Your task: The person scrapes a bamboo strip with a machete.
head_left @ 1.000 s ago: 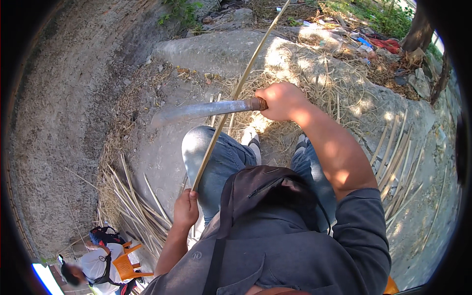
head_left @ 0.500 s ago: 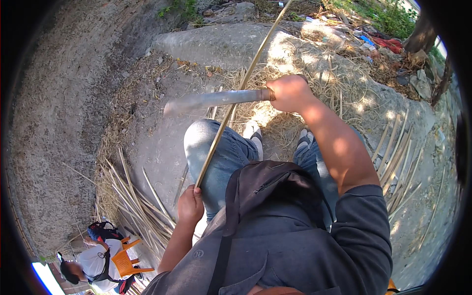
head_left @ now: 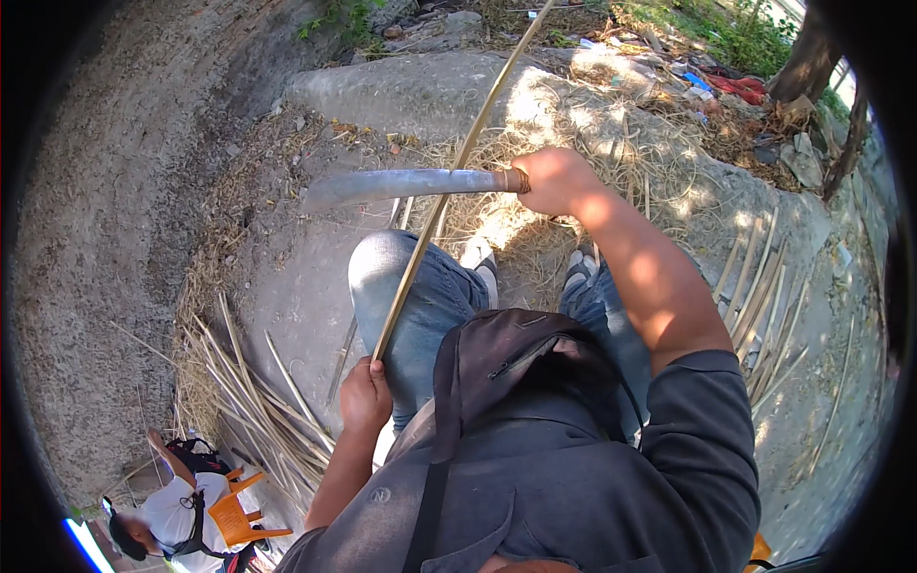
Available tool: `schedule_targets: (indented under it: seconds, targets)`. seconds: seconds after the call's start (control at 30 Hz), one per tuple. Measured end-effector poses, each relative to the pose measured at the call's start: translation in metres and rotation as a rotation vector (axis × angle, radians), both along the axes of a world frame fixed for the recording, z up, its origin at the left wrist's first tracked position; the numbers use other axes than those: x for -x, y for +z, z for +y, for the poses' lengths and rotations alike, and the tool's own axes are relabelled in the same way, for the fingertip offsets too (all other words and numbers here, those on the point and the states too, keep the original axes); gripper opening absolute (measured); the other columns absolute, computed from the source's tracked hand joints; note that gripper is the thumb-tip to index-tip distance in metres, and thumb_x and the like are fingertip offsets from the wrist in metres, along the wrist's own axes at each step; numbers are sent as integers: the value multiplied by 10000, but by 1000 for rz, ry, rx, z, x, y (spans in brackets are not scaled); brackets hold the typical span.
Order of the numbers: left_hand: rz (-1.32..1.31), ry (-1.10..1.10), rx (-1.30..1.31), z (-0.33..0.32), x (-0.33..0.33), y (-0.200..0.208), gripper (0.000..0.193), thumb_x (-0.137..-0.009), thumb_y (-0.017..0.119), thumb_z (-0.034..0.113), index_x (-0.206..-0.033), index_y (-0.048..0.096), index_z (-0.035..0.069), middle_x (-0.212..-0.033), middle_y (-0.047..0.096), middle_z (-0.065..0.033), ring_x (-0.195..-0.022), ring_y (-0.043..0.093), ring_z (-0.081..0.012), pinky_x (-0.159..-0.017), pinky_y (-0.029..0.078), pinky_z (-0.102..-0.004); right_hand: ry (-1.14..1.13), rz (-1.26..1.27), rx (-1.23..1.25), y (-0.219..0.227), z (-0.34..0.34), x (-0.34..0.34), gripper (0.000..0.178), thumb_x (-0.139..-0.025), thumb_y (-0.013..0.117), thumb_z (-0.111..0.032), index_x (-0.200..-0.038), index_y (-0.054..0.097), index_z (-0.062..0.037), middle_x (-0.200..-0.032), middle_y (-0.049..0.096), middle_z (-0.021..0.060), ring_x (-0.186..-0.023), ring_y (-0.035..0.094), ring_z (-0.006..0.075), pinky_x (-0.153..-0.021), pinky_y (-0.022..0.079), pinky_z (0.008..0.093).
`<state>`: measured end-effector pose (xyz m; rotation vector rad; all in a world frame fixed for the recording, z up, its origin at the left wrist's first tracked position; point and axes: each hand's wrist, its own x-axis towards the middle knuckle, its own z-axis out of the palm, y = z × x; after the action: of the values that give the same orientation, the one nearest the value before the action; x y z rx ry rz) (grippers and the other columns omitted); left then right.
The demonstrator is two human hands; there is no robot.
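Note:
My right hand [head_left: 552, 181] is wrapped round the handle of a machete [head_left: 392, 188], whose long, slightly curved blade points left. The blade lies across a long bamboo strip [head_left: 412, 265] ahead of my knees; whether its edge is in the strip cannot be told. Low on the left, my left hand [head_left: 366, 393] grips the strip's near end, thumb along it. From there the strip slants up and away past my left knee [head_left: 389, 277] and out of the top of the view.
Pale bamboo strips [head_left: 263, 401] lie heaped at my left, and more strips [head_left: 761, 296] at my right. Curly shavings [head_left: 611, 158] cover the ground ahead. A person in a white shirt [head_left: 172, 511] sits on an orange chair [head_left: 234, 516] at lower left. A tree trunk [head_left: 807, 62] stands far right.
The whole view has shifted slightly. The machete blade, blurred before, now looks sharper and sits slightly differently across the strip. Both hands keep their grips.

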<state>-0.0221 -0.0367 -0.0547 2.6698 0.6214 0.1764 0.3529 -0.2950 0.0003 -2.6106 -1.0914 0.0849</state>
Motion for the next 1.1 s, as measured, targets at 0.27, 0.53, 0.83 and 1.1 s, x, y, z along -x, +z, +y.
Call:
schedule_targets:
  seconds: [0.27,0.53,0.83,1.1]
  targets:
    - [82,32,16,0,14,2,421,-1102,398,370,-1042,637,29,-865,677,-253,-816,654,-492,-716,499,-574,62,-127,59,12,18,26,172,-785,696,-231,-948,722,-186,-894,750,114,-873,733,320,-841,568,465]
    - [102,29,-68,-5,8,4,408,-1101,390,371,-1109,627,38,-937,682,-257,-848,655,-494,-737,499,-587,-275,46,-42,6,-18,-23,272,-828,674,-270,-1066,732,-151,-1025,751,135,-991,715,353,-893,562,489]
    - [38,-10,-83,5,20,-10,370,-1093,435,317,-1114,625,1,-922,681,-263,-832,653,-490,-726,504,-579,33,-108,87,17,8,8,177,-827,650,-238,-975,710,-162,-923,739,121,-922,734,340,-843,582,475]
    - [32,-15,-59,5,13,-6,380,-1095,422,336,-1068,632,20,-874,673,-264,-817,647,-497,-724,501,-576,-342,244,-94,1,-20,-21,293,-853,662,-278,-1095,726,-127,-1046,744,170,-1006,709,365,-907,553,469]
